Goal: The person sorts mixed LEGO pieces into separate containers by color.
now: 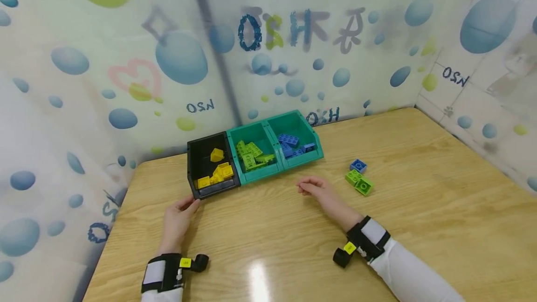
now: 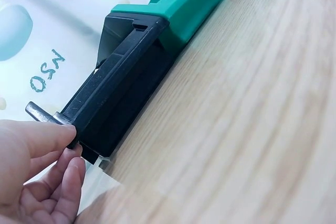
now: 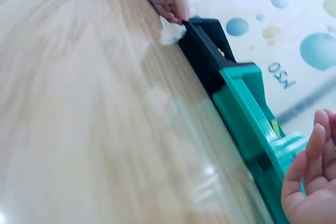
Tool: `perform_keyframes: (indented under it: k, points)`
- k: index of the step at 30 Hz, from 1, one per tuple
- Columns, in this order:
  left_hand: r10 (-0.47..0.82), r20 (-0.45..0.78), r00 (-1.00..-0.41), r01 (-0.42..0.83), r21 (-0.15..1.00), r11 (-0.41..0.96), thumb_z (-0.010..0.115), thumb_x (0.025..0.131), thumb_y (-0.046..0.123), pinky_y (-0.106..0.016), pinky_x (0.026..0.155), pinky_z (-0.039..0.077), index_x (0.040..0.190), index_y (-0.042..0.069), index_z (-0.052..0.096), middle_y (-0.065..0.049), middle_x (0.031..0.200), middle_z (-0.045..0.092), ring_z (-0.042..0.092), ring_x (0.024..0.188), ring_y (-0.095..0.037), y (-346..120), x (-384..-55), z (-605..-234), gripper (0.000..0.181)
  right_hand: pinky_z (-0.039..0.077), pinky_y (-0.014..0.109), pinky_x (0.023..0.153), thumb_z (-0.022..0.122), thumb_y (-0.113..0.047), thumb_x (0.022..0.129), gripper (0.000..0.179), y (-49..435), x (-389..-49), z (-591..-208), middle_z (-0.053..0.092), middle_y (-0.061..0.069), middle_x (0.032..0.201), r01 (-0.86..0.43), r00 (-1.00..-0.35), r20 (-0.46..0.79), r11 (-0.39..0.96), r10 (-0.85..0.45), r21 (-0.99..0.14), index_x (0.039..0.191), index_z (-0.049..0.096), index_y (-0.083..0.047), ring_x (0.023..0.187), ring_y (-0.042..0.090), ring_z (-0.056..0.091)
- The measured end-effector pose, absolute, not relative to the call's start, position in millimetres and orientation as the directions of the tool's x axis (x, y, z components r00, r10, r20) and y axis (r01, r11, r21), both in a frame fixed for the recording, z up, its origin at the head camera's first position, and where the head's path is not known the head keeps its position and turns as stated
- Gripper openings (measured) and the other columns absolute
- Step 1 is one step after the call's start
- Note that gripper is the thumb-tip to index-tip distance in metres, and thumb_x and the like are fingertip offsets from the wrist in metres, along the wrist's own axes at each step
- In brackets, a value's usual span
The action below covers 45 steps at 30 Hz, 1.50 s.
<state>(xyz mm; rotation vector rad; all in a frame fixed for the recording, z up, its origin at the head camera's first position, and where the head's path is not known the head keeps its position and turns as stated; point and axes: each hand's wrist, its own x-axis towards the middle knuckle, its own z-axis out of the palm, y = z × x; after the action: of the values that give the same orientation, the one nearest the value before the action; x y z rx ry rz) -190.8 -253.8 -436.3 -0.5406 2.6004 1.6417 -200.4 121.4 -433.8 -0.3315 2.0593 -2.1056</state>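
My left hand is at the near left corner of a black bin. In the left wrist view its thumb and fingers pinch that bin's corner. Yellow building blocks lie inside the black bin. Joined to its right is a green bin with two compartments, one with lime green blocks, the other with blue blocks. My right hand hovers in front of the green bin, fingers loosely curled, with nothing seen in it.
To the right of the right hand, a blue block and lime green blocks lie on the wooden table. A patterned curtain stands behind the bins, close to the table's back edge.
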Motion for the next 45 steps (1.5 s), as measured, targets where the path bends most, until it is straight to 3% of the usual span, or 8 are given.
perform_keyframes:
  k: [7, 12, 18, 24, 28, 33, 38, 45]
  points:
    - [-0.281, -0.21, -0.936, -0.307, 0.877, 0.369, 0.054, 0.097, 0.025, -0.041, 0.101, 0.036, 0.136, 0.001, 0.048, -0.02, 0.135, 0.049, 0.042, 0.122, -0.028, -253.9, -190.9, -433.5, 0.047, 0.048, 0.022, 0.067, 0.051, -0.006, 0.096, 0.023, 163.5, -190.1, -427.2, 0.062, 0.0, 0.081, -0.219, -0.973, 0.2, 0.184, -0.113, -0.958, 0.105, 0.059, 0.014, 0.072, 0.005, 0.055]
    - [-0.273, -0.21, -0.939, -0.304, 0.877, 0.371, 0.053, 0.097, 0.025, -0.042, 0.102, 0.037, 0.136, 0.001, 0.048, -0.019, 0.136, 0.048, 0.041, 0.123, -0.029, -253.3, -190.9, -433.4, 0.046, 0.042, 0.019, 0.055, 0.059, 0.005, 0.088, 0.011, 192.8, -189.2, -431.9, 0.061, 0.007, 0.07, -0.45, -0.874, 0.481, 0.483, -0.066, -0.751, 0.095, 0.067, 0.006, 0.061, 0.0, 0.048]
    - [-0.282, -0.21, -0.936, -0.307, 0.88, 0.363, 0.053, 0.097, 0.025, -0.041, 0.101, 0.037, 0.136, 0.0, 0.048, -0.019, 0.136, 0.048, 0.041, 0.123, -0.028, -253.4, -190.3, -434.2, 0.046, 0.033, 0.013, 0.049, 0.059, 0.004, 0.087, 0.011, 223.7, -195.3, -439.7, 0.059, 0.006, 0.064, -0.41, -0.809, 0.571, 0.561, 0.14, -0.719, 0.091, 0.069, 0.005, 0.056, -0.005, 0.044]
    - [-0.286, -0.214, -0.934, -0.311, 0.881, 0.356, 0.052, 0.097, 0.023, -0.04, 0.1, 0.036, 0.136, -0.001, 0.048, -0.02, 0.135, 0.048, 0.042, 0.122, -0.028, -253.5, -189.6, -432.2, 0.046, 0.031, 0.012, 0.05, 0.059, 0.001, 0.086, 0.012, 242.3, -199.1, -442.7, 0.05, -0.022, 0.064, -0.319, -0.778, 0.561, 0.592, 0.282, -0.74, 0.09, 0.07, 0.005, 0.056, -0.006, 0.042]
    - [-0.286, -0.213, -0.934, -0.311, 0.88, 0.359, 0.053, 0.097, 0.024, -0.039, 0.1, 0.036, 0.136, 0.0, 0.049, -0.019, 0.135, 0.049, 0.041, 0.123, -0.027, -253.7, -191.0, -433.9, 0.046, 0.034, 0.009, 0.056, 0.062, 0.001, 0.085, 0.011, 251.6, -197.7, -444.6, 0.059, -0.005, 0.071, -0.296, -0.801, 0.544, 0.627, 0.248, -0.721, 0.092, 0.069, 0.005, 0.063, -0.005, 0.044]
    - [-0.286, -0.216, -0.933, -0.313, 0.882, 0.352, 0.053, 0.097, 0.023, -0.04, 0.101, 0.036, 0.136, 0.0, 0.048, -0.02, 0.135, 0.048, 0.042, 0.123, -0.028, -253.2, -190.7, -434.2, 0.046, 0.042, 0.022, 0.068, 0.072, -0.009, 0.08, 0.03, 259.1, -192.2, -443.0, 0.063, 0.018, 0.089, -0.253, -0.888, 0.45, 0.721, 0.091, -0.645, 0.106, 0.065, 0.005, 0.078, 0.016, 0.053]
    - [-0.292, -0.218, -0.931, -0.317, 0.88, 0.355, 0.052, 0.097, 0.023, -0.039, 0.1, 0.036, 0.137, 0.0, 0.048, -0.019, 0.136, 0.048, 0.042, 0.123, -0.028, -252.3, -190.6, -433.4, 0.046, 0.044, 0.043, 0.073, 0.078, -0.022, 0.077, 0.054, 263.3, -187.0, -443.2, 0.06, 0.021, 0.098, -0.168, -0.962, 0.274, 0.774, 0.007, -0.611, 0.118, 0.057, 0.007, 0.086, 0.032, 0.055]
    - [-0.291, -0.218, -0.932, -0.317, 0.879, 0.356, 0.052, 0.097, 0.023, -0.041, 0.101, 0.036, 0.137, 0.0, 0.047, -0.02, 0.137, 0.048, 0.042, 0.123, -0.028, -252.4, -190.4, -433.3, 0.046, 0.041, 0.033, 0.067, 0.074, -0.017, 0.08, 0.037, 265.4, -184.0, -446.0, 0.059, 0.014, 0.087, -0.097, -0.985, 0.171, 0.802, 0.006, -0.589, 0.107, 0.061, 0.005, 0.078, 0.023, 0.051]
